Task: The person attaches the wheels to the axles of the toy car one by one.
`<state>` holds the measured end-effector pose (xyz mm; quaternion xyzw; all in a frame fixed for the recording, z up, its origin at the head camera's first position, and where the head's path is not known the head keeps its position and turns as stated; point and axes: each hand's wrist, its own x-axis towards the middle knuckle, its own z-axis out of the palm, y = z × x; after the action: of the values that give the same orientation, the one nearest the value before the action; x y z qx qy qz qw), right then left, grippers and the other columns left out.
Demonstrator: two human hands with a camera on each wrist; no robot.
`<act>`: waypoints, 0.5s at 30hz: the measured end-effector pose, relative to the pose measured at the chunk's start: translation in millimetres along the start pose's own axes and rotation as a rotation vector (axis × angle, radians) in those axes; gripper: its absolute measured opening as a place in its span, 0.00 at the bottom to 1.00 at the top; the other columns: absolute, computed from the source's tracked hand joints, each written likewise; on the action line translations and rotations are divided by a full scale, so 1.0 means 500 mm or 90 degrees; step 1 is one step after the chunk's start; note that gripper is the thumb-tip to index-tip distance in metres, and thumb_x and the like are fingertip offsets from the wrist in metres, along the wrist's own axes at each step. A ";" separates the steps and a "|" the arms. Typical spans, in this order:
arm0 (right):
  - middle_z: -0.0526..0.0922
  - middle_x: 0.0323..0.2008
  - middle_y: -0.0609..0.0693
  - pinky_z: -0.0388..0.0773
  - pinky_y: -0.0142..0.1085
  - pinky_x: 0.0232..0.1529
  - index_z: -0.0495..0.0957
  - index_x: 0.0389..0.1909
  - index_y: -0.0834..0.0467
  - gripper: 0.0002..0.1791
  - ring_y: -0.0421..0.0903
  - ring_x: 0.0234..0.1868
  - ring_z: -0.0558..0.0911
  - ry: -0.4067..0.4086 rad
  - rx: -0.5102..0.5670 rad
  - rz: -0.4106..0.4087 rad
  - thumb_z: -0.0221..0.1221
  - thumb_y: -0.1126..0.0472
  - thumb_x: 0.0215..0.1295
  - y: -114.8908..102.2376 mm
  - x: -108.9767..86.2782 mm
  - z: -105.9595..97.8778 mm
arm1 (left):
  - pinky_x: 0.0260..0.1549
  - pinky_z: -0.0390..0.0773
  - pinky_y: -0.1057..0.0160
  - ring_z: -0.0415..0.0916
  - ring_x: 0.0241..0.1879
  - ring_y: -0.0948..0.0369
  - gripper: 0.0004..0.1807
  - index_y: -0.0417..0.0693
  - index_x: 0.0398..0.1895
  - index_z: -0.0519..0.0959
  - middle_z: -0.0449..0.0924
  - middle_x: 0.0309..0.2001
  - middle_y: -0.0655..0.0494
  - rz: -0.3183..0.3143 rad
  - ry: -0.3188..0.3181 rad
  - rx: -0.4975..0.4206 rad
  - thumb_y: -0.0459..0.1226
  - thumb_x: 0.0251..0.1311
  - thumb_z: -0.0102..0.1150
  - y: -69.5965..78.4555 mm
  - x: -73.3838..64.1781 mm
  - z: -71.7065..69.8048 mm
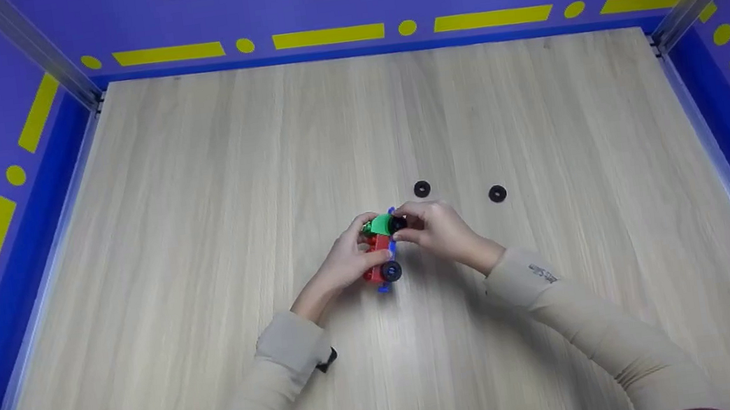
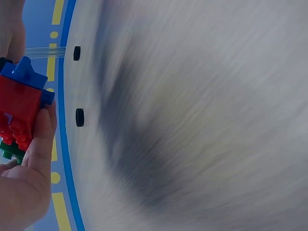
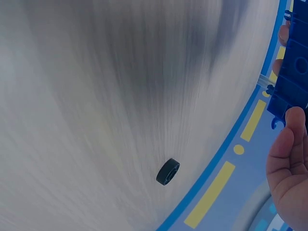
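My left hand (image 1: 347, 255) grips a toy block vehicle with its thumb across the near side. The vehicle has a red block (image 1: 381, 244), a green block (image 1: 381, 224) at its far end and a blue base (image 3: 294, 62), whose underside shows in the right wrist view. A black wheel (image 1: 391, 271) sits on the near end. At the far end, my right hand (image 1: 439, 229) pinches another black wheel (image 1: 398, 223) against the vehicle's side. Whether that wheel is fully seated is hidden by the fingers. In the left wrist view, the red block (image 2: 18, 103) lies above my left fingers.
Two loose black wheels, one nearer (image 1: 422, 189) and one farther right (image 1: 497, 194), lie on the wooden table (image 1: 193, 185) beyond my right hand. A small black piece (image 1: 329, 360) is partly covered by my left sleeve. Blue walls with yellow marks (image 1: 329, 37) border the table.
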<state>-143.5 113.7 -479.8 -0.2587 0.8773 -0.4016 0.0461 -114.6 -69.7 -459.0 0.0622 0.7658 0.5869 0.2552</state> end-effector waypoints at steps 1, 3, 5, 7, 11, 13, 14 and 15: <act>0.82 0.36 0.54 0.77 0.33 0.34 0.77 0.40 0.62 0.15 0.43 0.33 0.80 0.000 0.000 0.001 0.62 0.61 0.50 0.000 0.000 0.000 | 0.38 0.74 0.64 0.70 0.46 0.53 0.31 0.45 0.61 0.57 0.68 0.52 0.44 0.000 0.000 0.000 0.32 0.52 0.54 0.000 0.000 0.000; 0.82 0.36 0.53 0.77 0.32 0.34 0.77 0.40 0.62 0.15 0.43 0.33 0.80 0.000 -0.002 0.002 0.62 0.61 0.50 0.000 0.000 0.001 | 0.38 0.74 0.64 0.70 0.46 0.53 0.31 0.46 0.61 0.57 0.67 0.52 0.44 -0.003 -0.001 0.000 0.32 0.52 0.54 0.001 -0.001 0.000; 0.82 0.36 0.53 0.77 0.32 0.34 0.77 0.41 0.62 0.15 0.43 0.33 0.80 0.001 -0.004 0.004 0.62 0.61 0.50 -0.001 0.000 0.001 | 0.39 0.74 0.64 0.70 0.46 0.53 0.31 0.46 0.61 0.57 0.67 0.53 0.44 -0.004 -0.001 0.001 0.32 0.53 0.55 0.001 -0.001 0.000; 0.82 0.36 0.53 0.77 0.31 0.34 0.77 0.41 0.62 0.15 0.43 0.32 0.80 0.001 -0.003 0.007 0.62 0.62 0.50 -0.001 0.000 0.002 | 0.39 0.74 0.64 0.70 0.46 0.53 0.31 0.46 0.61 0.57 0.67 0.53 0.44 -0.004 0.000 0.004 0.32 0.53 0.55 0.001 -0.001 0.000; 0.82 0.35 0.53 0.77 0.31 0.33 0.78 0.41 0.62 0.16 0.43 0.32 0.80 0.006 0.004 0.018 0.62 0.62 0.50 -0.001 0.000 0.003 | 0.39 0.74 0.64 0.69 0.47 0.53 0.31 0.46 0.61 0.57 0.67 0.53 0.44 -0.001 0.002 0.008 0.32 0.53 0.54 -0.001 0.000 0.000; 0.82 0.35 0.53 0.77 0.31 0.33 0.78 0.41 0.62 0.15 0.43 0.31 0.79 0.007 0.007 0.020 0.62 0.62 0.50 0.000 0.000 0.004 | 0.39 0.74 0.64 0.69 0.47 0.53 0.31 0.46 0.61 0.58 0.68 0.53 0.44 0.000 0.003 0.008 0.31 0.52 0.54 -0.002 0.001 0.000; 0.82 0.35 0.53 0.77 0.31 0.33 0.78 0.41 0.62 0.15 0.43 0.31 0.79 0.008 0.009 0.022 0.62 0.62 0.50 0.001 0.000 0.005 | 0.39 0.74 0.64 0.69 0.47 0.53 0.31 0.46 0.61 0.58 0.67 0.53 0.44 0.000 0.003 0.007 0.31 0.52 0.54 -0.002 0.001 0.000; 0.82 0.35 0.53 0.76 0.32 0.33 0.78 0.41 0.62 0.15 0.43 0.31 0.79 0.010 0.010 0.024 0.62 0.62 0.50 0.001 0.000 0.006 | 0.39 0.74 0.64 0.69 0.46 0.53 0.31 0.46 0.61 0.58 0.68 0.53 0.44 0.001 0.004 0.007 0.31 0.52 0.54 -0.003 0.001 0.000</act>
<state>-142.9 112.1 -482.2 -0.2389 0.8792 -0.4092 0.0488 -115.0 -70.0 -460.4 0.0624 0.7698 0.5831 0.2521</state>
